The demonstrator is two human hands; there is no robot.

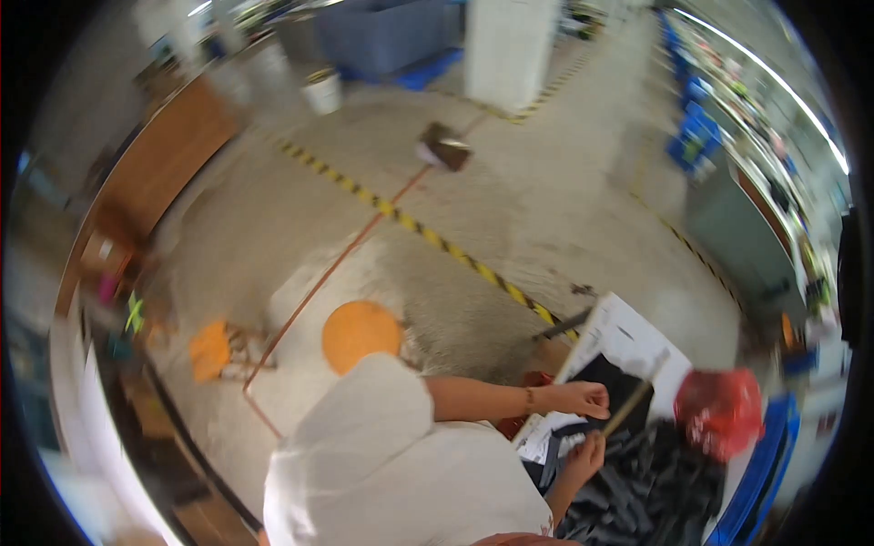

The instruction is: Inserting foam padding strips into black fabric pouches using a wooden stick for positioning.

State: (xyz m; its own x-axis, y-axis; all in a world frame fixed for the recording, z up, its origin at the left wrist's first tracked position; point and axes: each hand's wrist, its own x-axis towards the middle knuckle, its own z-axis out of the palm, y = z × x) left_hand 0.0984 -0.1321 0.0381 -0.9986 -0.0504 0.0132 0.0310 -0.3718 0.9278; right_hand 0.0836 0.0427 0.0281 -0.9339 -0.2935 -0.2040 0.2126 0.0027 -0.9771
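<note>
My left hand (575, 399), with a band at its wrist, is closed over a black sheet (619, 378) on a white board (628, 323). Whatever its curled fingers hold, if anything, is too small to make out. My right hand (583, 457) is just below it, its fingers closed on the lower end of a thin tan stick (628, 408). The stick slants up and away across the black sheet, and its far end is blurred. Beside my right hand lies a heap of dark grey strips (637, 487).
A red plastic bag (719, 411) stands beyond the heap, near a blue edge (774, 464). An orange round stool (362, 337) and a second orange stool (211, 351) stand on the floor left of me. Black-and-yellow tape (437, 238) crosses the floor. A white pillar (512, 55) rises ahead.
</note>
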